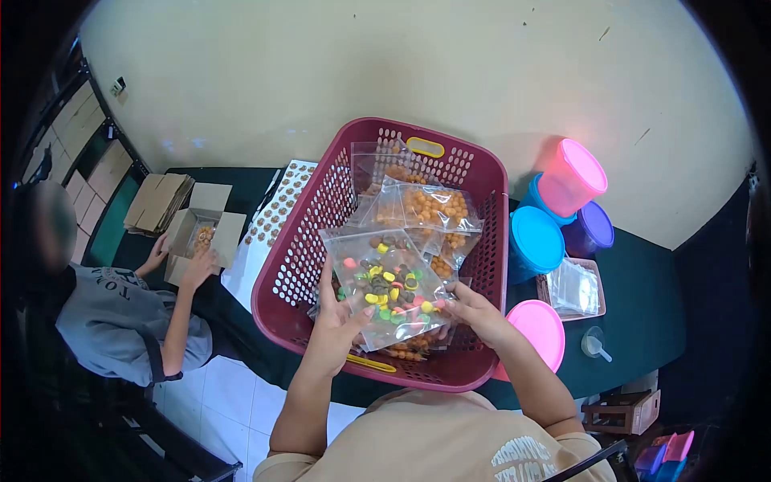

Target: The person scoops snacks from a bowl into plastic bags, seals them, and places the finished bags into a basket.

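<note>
Over a maroon plastic basket (pixel 273 309), my two hands hold up a clear bag of colourful candies (pixel 389 285). My left hand (pixel 331 321) grips its lower left side, thumb on the front. On the lower right, my right hand (pixel 474 315) pinches the bag's edge between thumb and fingers. The candies are yellow, green, pink and brown. Inside the basket, beneath and beyond the held bag, lie several clear bags of orange round snacks (pixel 434 206), partly hidden by it.
At left a co-worker (pixel 136 321) has both hands at an open carton (pixel 229 233), beside folded cartons (pixel 157 205) and a sticker sheet (pixel 281 201). Right of the basket stand pink (pixel 536 333), blue (pixel 536 241) and purple (pixel 590 229) tubs, a tray of empty bags (pixel 574 287) and a scoop (pixel 594 345).
</note>
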A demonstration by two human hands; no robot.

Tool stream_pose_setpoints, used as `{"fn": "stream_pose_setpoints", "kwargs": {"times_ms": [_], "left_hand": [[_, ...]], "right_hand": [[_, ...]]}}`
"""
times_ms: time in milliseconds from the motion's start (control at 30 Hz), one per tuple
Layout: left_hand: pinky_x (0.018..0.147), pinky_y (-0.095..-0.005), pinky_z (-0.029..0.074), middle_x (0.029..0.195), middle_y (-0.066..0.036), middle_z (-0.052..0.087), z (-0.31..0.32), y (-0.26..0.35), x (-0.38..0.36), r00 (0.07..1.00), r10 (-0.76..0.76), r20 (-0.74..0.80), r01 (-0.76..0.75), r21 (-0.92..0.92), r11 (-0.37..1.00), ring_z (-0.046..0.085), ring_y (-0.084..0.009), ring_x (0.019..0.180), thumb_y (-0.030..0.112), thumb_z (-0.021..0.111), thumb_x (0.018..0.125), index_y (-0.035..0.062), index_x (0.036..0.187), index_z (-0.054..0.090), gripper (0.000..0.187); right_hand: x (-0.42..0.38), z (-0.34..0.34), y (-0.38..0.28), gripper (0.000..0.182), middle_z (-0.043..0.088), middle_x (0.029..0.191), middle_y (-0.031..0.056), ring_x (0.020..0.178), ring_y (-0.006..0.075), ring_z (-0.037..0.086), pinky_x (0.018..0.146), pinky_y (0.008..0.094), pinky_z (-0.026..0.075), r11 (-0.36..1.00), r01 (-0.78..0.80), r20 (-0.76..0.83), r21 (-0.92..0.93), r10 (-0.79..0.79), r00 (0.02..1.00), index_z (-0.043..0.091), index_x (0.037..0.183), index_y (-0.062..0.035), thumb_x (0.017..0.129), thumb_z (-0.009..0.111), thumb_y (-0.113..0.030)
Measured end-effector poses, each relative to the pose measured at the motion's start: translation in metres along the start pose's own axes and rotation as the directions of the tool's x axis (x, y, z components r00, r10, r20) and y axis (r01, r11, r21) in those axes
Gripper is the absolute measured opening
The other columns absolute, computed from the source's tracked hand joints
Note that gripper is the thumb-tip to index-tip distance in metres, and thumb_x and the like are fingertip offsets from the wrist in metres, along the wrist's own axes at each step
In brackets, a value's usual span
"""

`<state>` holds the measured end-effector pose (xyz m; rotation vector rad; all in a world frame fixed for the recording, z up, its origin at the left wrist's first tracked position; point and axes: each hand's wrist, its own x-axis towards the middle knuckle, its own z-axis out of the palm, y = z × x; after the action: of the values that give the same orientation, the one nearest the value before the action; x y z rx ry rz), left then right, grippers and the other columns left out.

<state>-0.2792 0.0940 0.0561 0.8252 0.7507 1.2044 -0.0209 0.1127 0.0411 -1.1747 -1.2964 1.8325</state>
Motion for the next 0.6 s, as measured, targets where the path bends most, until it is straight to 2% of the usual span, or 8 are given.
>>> {"fn": "stream_pose_setpoints", "kwargs": {"times_ms": [67,233,300,367,400,467,533,600], "left_hand": [[0.092,-0.0373,0.049,0.137,-0.027,0.042,-0.001,-0.002,0.000,1.000,0.015,0.003,-0.015,0.024,1.000,0.053,-0.0260,0.119,-0.008,0.053,0.086,0.0275,0.150,-0.007,0.095],[0.092,-0.0373,0.049,0.133,-0.026,0.045,-0.002,0.000,0.000,1.000,0.013,0.018,-0.014,0.057,0.998,0.052,-0.0257,0.119,-0.010,0.053,0.085,0.0280,0.151,-0.006,0.097],[0.085,-0.0310,0.052,0.134,-0.021,0.043,-0.004,-0.003,0.001,0.999,-0.003,0.033,0.001,0.067,0.998,0.052,-0.0224,0.117,-0.015,0.048,0.086,0.0227,0.150,-0.008,0.094],[0.083,-0.0296,0.052,0.133,-0.022,0.044,-0.005,-0.005,0.002,1.000,-0.008,0.015,0.007,0.075,0.997,0.052,-0.0217,0.115,-0.013,0.050,0.086,0.0217,0.150,-0.008,0.094],[0.082,-0.0282,0.051,0.133,-0.022,0.044,-0.005,-0.006,0.002,1.000,-0.012,-0.003,0.012,0.082,0.997,0.053,-0.0210,0.113,-0.012,0.051,0.086,0.0207,0.150,-0.008,0.094],[0.080,-0.0269,0.051,0.132,-0.023,0.045,-0.002,-0.001,0.000,0.999,-0.050,-0.007,0.050,0.081,0.995,0.053,-0.0202,0.112,-0.011,0.052,0.086,0.0198,0.150,-0.009,0.093],[0.078,-0.0257,0.051,0.131,-0.023,0.045,-0.004,0.001,0.002,0.997,-0.074,-0.006,0.074,0.082,0.994,0.053,-0.0194,0.111,-0.010,0.053,0.086,0.0189,0.150,-0.009,0.093],[0.076,-0.0287,0.055,0.126,-0.024,0.051,-0.014,-0.005,0.003,0.994,-0.111,0.017,0.106,0.183,0.977,0.064,-0.0193,0.094,-0.006,0.051,0.086,0.0227,0.151,-0.008,0.092]], "right_hand": [[0.001,0.000,0.001,0.038,0.064,0.099,0.0086,0.082,0.0202,0.067,0.075,0.0316,0.052,0.999,0.029,-0.030,0.025,-0.028,0.999,0.044,0.123,-0.0008,0.095,0.057,-0.023],[0.003,-0.004,0.006,0.036,0.064,0.096,0.0077,0.087,0.0151,0.063,0.078,0.0283,0.049,0.998,0.020,-0.030,-0.064,-0.022,0.999,0.043,0.123,-0.0033,0.095,0.057,-0.020],[0.004,-0.006,0.009,0.036,0.064,0.095,0.0080,0.087,0.0132,0.061,0.079,0.0271,0.047,0.994,0.034,-0.007,-0.108,-0.035,0.999,0.043,0.124,-0.0042,0.095,0.058,-0.020],[0.004,-0.005,0.013,0.045,0.062,0.108,0.0113,0.097,0.0143,0.060,0.084,0.0276,0.045,0.989,0.133,0.000,-0.057,-0.134,0.991,0.040,0.128,-0.0062,0.092,0.062,-0.019],[0.002,-0.004,0.010,0.045,0.062,0.108,0.0113,0.097,0.0143,0.060,0.084,0.0276,0.045,0.989,0.134,0.001,-0.059,-0.134,0.991,0.040,0.128,-0.0062,0.092,0.062,-0.019],[-0.003,-0.001,0.001,0.056,0.059,0.116,0.0121,0.103,0.0155,0.057,0.086,0.0286,0.045,0.991,0.134,-0.015,0.020,-0.134,0.991,0.034,0.133,-0.0068,0.089,0.066,-0.019],[-0.002,-0.002,0.006,0.061,0.060,0.113,0.0106,0.102,0.0150,0.059,0.087,0.0292,0.046,0.986,0.152,-0.002,0.065,-0.152,0.988,0.032,0.134,-0.0065,0.087,0.068,-0.020],[-0.002,-0.003,0.008,0.065,0.060,0.109,0.0091,0.100,0.0146,0.060,0.087,0.0299,0.046,0.979,0.174,0.010,0.107,-0.176,0.984,0.031,0.135,-0.0063,0.085,0.070,-0.022]]}}
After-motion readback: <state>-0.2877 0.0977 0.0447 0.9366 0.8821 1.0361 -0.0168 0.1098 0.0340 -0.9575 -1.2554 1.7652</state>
